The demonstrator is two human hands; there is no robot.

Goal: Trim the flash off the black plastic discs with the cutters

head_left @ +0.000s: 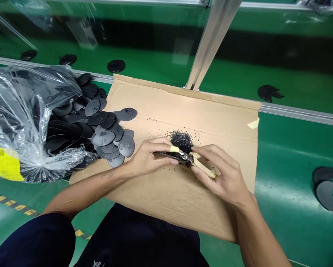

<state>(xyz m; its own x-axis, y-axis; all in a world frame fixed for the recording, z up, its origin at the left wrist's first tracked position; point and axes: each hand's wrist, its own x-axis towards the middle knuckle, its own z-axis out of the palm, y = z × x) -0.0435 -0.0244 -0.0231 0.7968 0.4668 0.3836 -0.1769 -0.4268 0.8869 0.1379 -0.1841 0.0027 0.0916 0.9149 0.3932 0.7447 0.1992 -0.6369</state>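
My left hand [148, 157] is closed on a thin black plastic disc [166, 155], held edge-on over a brown cardboard sheet [211, 122]. My right hand [222, 172] grips small yellow-handled cutters [201, 165], whose jaws meet the disc's edge. Just behind the hands lies a little heap of black trimmings [181, 141]. A pile of dark oval discs [108, 137] spills out of a clear plastic bag [24, 118] to the left, partly onto the cardboard.
The cardboard lies on a green bench beside a green conveyor belt [238, 81] with metal rails, where single black parts [268, 92] lie. An angled aluminium post [211, 40] rises behind the cardboard. More black parts [327, 187] lie at the right. My dark-clothed lap fills the bottom.
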